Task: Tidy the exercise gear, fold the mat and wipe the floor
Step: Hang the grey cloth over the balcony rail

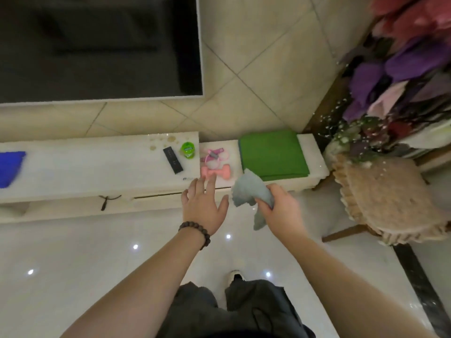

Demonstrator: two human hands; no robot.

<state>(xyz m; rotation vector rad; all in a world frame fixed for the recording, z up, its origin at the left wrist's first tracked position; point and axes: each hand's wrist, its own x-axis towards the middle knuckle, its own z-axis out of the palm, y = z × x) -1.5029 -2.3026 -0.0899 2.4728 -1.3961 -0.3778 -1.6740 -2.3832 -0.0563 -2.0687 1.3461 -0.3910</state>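
The right hand [280,208] gripped a grey cloth [251,191]. The left hand [205,206], fingers spread and holding nothing, reached toward the pink dumbbell [216,171].

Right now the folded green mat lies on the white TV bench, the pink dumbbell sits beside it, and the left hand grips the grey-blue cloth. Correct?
Not quite. In the head view the right hand grips the grey-blue cloth; the left hand is open, fingers reaching toward the pink dumbbell. The folded green mat does lie on the white TV bench, dumbbell beside it.
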